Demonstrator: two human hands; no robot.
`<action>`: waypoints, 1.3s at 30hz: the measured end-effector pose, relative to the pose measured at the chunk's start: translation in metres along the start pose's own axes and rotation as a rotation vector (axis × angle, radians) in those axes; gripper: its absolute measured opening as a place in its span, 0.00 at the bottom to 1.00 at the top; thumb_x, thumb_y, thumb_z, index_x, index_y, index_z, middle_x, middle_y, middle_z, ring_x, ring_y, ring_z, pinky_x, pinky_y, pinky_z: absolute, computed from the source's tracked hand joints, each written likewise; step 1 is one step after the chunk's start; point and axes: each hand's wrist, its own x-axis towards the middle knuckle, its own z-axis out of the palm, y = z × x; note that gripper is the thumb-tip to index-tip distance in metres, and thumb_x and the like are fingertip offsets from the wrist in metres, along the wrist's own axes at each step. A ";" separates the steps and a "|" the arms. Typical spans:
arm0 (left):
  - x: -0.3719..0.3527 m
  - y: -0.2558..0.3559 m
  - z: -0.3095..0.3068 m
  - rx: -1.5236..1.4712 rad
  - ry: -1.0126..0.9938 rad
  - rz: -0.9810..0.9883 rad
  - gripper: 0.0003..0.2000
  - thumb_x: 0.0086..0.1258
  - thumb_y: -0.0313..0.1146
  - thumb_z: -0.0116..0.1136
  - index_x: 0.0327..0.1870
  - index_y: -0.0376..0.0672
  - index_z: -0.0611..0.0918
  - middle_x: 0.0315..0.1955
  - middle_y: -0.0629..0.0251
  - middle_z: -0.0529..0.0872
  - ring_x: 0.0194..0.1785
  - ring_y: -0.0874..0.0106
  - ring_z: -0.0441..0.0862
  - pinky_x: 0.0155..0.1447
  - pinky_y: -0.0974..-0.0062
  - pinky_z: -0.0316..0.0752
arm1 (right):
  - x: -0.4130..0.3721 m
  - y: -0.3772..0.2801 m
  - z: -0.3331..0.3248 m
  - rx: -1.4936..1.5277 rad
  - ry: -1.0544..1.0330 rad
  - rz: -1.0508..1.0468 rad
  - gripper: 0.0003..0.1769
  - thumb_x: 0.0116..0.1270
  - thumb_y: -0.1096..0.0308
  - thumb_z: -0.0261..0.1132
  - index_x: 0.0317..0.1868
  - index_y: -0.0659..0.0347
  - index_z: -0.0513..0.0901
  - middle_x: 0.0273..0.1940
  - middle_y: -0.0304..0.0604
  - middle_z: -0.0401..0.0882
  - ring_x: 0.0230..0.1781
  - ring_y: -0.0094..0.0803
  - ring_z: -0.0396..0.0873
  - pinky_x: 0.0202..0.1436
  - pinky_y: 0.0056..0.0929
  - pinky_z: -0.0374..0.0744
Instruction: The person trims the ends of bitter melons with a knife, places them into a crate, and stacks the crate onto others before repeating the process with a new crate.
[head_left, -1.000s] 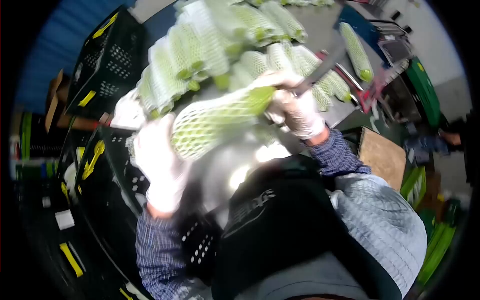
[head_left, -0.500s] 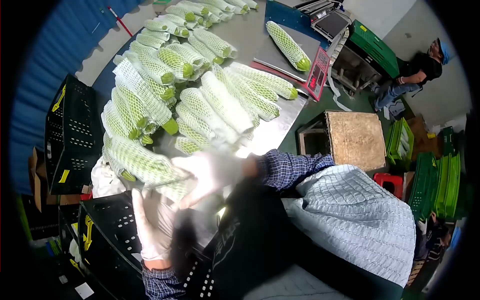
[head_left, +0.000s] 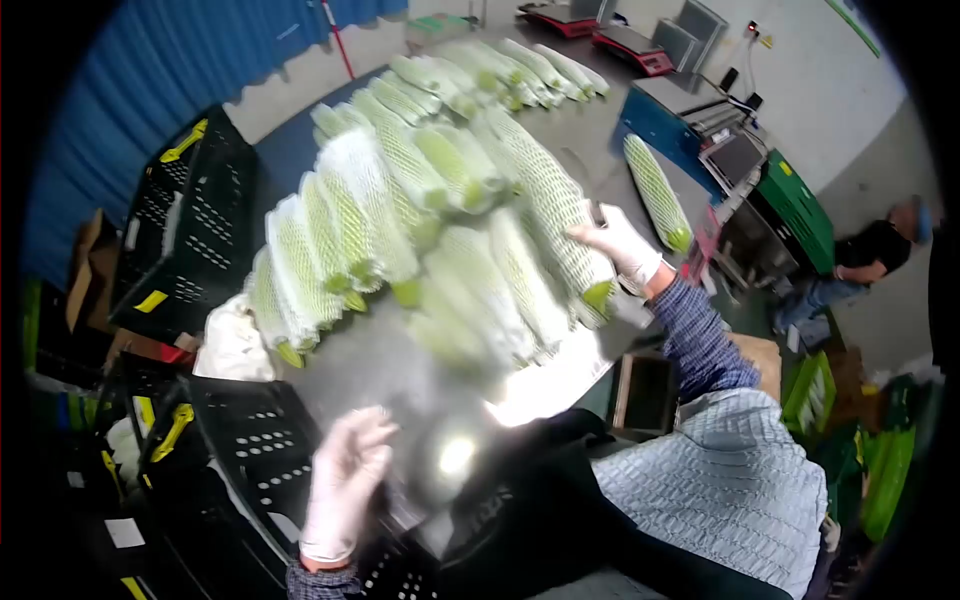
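My right hand point(head_left: 622, 243), in a white glove, grips the lower end of a long green vegetable in white foam netting point(head_left: 545, 185) at the right side of the pile. My left hand point(head_left: 347, 480), also gloved, hovers near the table's front edge with its fingers curled; whether it holds anything is too blurred to tell. Many netted vegetables point(head_left: 340, 225) lie in rows across the metal table point(head_left: 345, 385). One more netted vegetable point(head_left: 655, 192) lies apart, beyond my right hand, on a scale.
Black crates point(head_left: 185, 225) stand at the left, with more crates point(head_left: 260, 440) beside my left hand. A white cloth bundle point(head_left: 235, 345) sits at the table edge. Green crates point(head_left: 790, 205) and another person point(head_left: 868, 250) are at the right. Red scales point(head_left: 635, 50) stand at the back.
My right hand has moved away from my left, up and right to the pile, and now grips a vegetable. The netted vegetable at my hands has left them. The view has shifted.
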 end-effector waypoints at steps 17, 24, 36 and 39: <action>-0.010 -0.008 -0.028 0.332 0.163 0.055 0.21 0.70 0.27 0.64 0.63 0.34 0.75 0.53 0.57 0.82 0.57 0.70 0.81 0.62 0.74 0.74 | 0.348 0.142 -0.078 -0.628 0.015 0.005 0.34 0.66 0.63 0.71 0.68 0.71 0.71 0.55 0.46 0.83 0.47 0.25 0.81 0.50 0.23 0.78; -0.184 0.022 -0.009 0.335 1.186 0.073 0.27 0.66 0.39 0.67 0.63 0.33 0.77 0.57 0.52 0.83 0.60 0.64 0.81 0.69 0.66 0.71 | 0.291 0.065 -0.061 -0.346 -0.066 -0.239 0.22 0.76 0.68 0.59 0.66 0.68 0.75 0.59 0.44 0.80 0.51 0.28 0.80 0.60 0.26 0.74; -0.374 -0.132 0.029 0.314 1.937 -0.676 0.28 0.78 0.44 0.54 0.71 0.35 0.70 0.67 0.56 0.75 0.69 0.63 0.73 0.74 0.66 0.64 | -0.063 0.067 0.249 -0.416 -1.100 -0.187 0.29 0.70 0.70 0.62 0.70 0.60 0.68 0.55 0.53 0.82 0.48 0.36 0.84 0.49 0.31 0.83; -0.351 -0.206 -0.010 0.262 1.843 -0.240 0.26 0.72 0.47 0.59 0.64 0.38 0.77 0.60 0.57 0.81 0.59 0.65 0.80 0.62 0.67 0.74 | -0.074 0.107 0.292 -0.600 -0.892 -0.339 0.28 0.66 0.70 0.63 0.67 0.62 0.70 0.55 0.55 0.80 0.48 0.40 0.83 0.49 0.35 0.82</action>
